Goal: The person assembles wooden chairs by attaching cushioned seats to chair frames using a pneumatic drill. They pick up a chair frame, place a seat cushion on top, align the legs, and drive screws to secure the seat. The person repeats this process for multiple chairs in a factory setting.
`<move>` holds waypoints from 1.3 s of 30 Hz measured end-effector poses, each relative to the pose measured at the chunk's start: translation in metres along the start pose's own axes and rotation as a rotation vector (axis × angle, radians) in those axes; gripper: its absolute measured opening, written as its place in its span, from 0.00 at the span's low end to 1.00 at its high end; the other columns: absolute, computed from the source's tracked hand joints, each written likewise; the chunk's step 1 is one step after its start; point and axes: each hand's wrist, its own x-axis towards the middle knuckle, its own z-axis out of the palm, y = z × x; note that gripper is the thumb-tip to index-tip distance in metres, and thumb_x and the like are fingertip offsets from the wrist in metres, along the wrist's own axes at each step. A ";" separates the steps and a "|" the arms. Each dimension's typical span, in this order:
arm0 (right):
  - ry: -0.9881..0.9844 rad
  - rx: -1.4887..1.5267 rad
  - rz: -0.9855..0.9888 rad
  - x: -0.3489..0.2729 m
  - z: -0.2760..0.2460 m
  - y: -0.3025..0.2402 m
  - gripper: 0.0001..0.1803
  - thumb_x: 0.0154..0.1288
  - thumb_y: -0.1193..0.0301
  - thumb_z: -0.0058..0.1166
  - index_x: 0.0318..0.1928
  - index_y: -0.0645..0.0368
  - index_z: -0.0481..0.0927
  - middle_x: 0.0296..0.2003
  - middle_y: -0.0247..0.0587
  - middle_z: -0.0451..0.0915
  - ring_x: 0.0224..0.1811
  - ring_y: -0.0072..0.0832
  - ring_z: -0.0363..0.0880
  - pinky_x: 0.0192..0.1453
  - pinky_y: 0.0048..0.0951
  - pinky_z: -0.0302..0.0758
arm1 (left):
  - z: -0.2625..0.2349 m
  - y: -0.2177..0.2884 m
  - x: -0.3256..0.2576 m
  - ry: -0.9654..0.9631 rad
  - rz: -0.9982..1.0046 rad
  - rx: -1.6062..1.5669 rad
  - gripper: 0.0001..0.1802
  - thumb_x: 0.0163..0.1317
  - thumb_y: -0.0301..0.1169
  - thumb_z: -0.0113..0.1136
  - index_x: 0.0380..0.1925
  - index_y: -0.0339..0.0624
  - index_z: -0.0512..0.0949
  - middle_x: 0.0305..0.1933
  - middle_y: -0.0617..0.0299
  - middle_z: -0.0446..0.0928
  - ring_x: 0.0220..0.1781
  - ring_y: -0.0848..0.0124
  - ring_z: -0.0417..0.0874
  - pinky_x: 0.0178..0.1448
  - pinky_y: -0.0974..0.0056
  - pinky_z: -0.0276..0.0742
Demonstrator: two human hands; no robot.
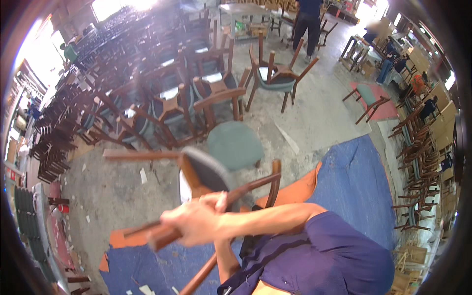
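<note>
My right grip (191,223) holds firmly a brown wooden part (164,237) of the tilted chair (193,173), whose seat (210,166) is just beyond it, while my left grip (215,199) is mostly hidden behind my right wrist (228,227), so I cannot tell its state.

This is a furniture workshop or small factory: rows of upturned chairs (169,105) crowd a scuffed grey floor (113,191), stacks of chair frames (414,152) line the right side, and a person (309,9) stands beyond, near a surface (244,9).
</note>
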 end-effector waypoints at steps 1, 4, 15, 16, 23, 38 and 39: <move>0.085 -0.065 0.064 -0.016 -0.017 0.000 0.18 0.49 0.69 0.70 0.41 0.57 0.80 0.31 0.48 0.86 0.39 0.51 0.89 0.44 0.50 0.82 | 0.002 -0.010 -0.010 -0.090 0.006 0.083 0.16 0.67 0.27 0.71 0.53 0.37 0.81 0.49 0.53 0.82 0.53 0.67 0.83 0.59 0.58 0.81; 0.393 -0.009 0.101 -0.066 -0.077 0.056 0.14 0.48 0.72 0.75 0.38 0.57 0.85 0.30 0.46 0.86 0.31 0.39 0.88 0.39 0.37 0.83 | 0.032 0.029 -0.057 -0.334 -0.057 0.118 0.17 0.69 0.30 0.71 0.54 0.37 0.84 0.55 0.57 0.82 0.56 0.68 0.83 0.62 0.59 0.82; 1.007 0.259 0.415 -0.149 -0.179 0.179 0.09 0.56 0.78 0.72 0.34 0.62 0.82 0.29 0.30 0.84 0.31 0.18 0.81 0.36 0.27 0.78 | 0.023 0.035 0.076 0.222 -0.007 -0.310 0.19 0.58 0.19 0.74 0.43 0.48 0.76 0.43 0.66 0.76 0.47 0.74 0.77 0.57 0.63 0.75; 1.096 0.339 0.424 -0.151 -0.195 0.197 0.10 0.57 0.79 0.71 0.31 0.60 0.80 0.28 0.31 0.82 0.29 0.19 0.79 0.36 0.27 0.77 | 0.046 0.043 0.100 0.197 0.000 -0.270 0.19 0.56 0.17 0.74 0.40 0.48 0.75 0.41 0.67 0.75 0.46 0.74 0.77 0.55 0.63 0.74; 1.368 0.332 0.402 -0.178 -0.225 0.350 0.09 0.60 0.79 0.70 0.32 0.60 0.79 0.29 0.35 0.82 0.34 0.25 0.81 0.45 0.31 0.80 | 0.140 -0.002 0.199 0.097 0.068 -0.031 0.16 0.55 0.20 0.79 0.36 0.45 0.79 0.45 0.65 0.79 0.49 0.74 0.78 0.56 0.61 0.75; -0.235 0.356 1.314 -0.235 -0.086 0.616 0.21 0.73 0.66 0.64 0.59 0.67 0.85 0.45 0.53 0.90 0.43 0.42 0.91 0.49 0.46 0.87 | -0.025 -0.035 0.232 -0.055 -0.238 0.676 0.33 0.60 0.32 0.79 0.65 0.42 0.78 0.42 0.55 0.89 0.41 0.68 0.91 0.44 0.63 0.88; -0.485 0.181 1.074 -0.227 -0.060 0.635 0.18 0.70 0.69 0.67 0.55 0.67 0.88 0.47 0.52 0.90 0.43 0.37 0.91 0.50 0.42 0.87 | -0.052 -0.011 0.219 0.022 -0.294 0.495 0.30 0.59 0.33 0.80 0.62 0.42 0.81 0.40 0.57 0.90 0.37 0.69 0.91 0.41 0.62 0.88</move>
